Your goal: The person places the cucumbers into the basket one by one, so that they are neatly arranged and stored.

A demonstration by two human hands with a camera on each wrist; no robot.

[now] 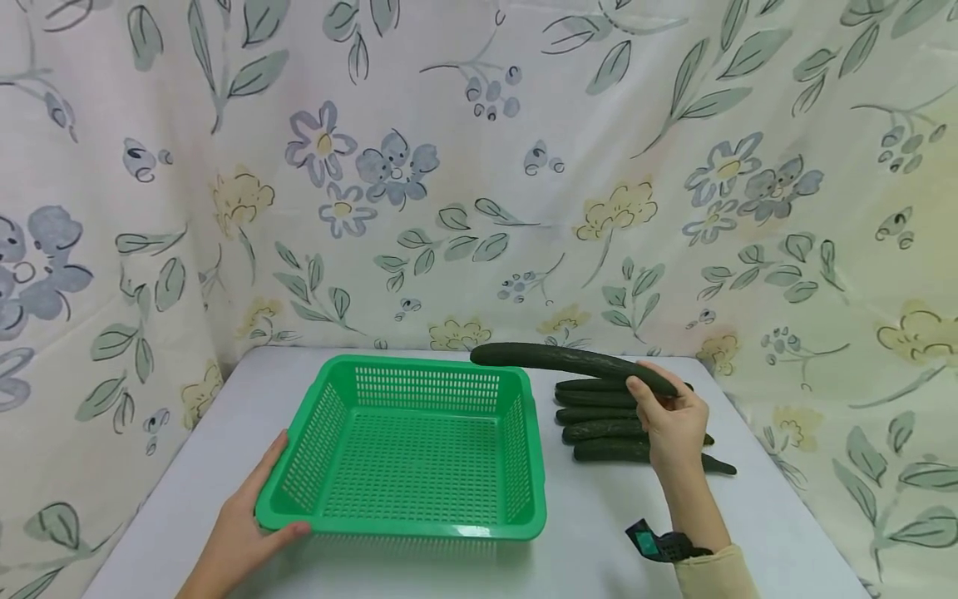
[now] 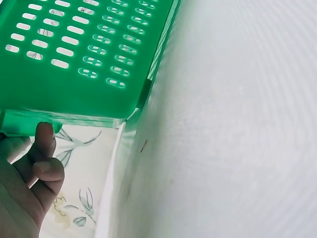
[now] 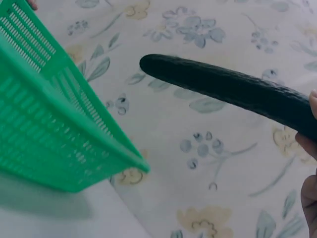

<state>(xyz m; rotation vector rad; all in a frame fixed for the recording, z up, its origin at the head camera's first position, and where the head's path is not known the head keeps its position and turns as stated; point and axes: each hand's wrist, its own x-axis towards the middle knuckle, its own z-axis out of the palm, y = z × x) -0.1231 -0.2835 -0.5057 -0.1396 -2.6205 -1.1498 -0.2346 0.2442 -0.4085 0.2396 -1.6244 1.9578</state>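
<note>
In the head view my right hand (image 1: 674, 420) pinches a long dark green cucumber (image 1: 554, 358) near its right end. The cucumber is raised above the table, and its far tip overlaps the back right corner of a green plastic basket (image 1: 404, 527). No contents show inside the basket. My left hand (image 1: 243, 524) holds the basket's near left corner, thumb over the front rim and fingers along the side. The left wrist view has curled fingers (image 2: 45, 139) at the basket rim. Seen from the right wrist, the cucumber (image 3: 223, 87) points toward the basket (image 3: 89, 144).
Several more cucumbers (image 1: 606, 430) lie side by side on the white table (image 1: 599, 516), right of the basket, partly hidden behind my right hand. A floral curtain (image 1: 464, 166) hangs behind the table and along both sides. A dark band (image 1: 674, 547) circles my right wrist.
</note>
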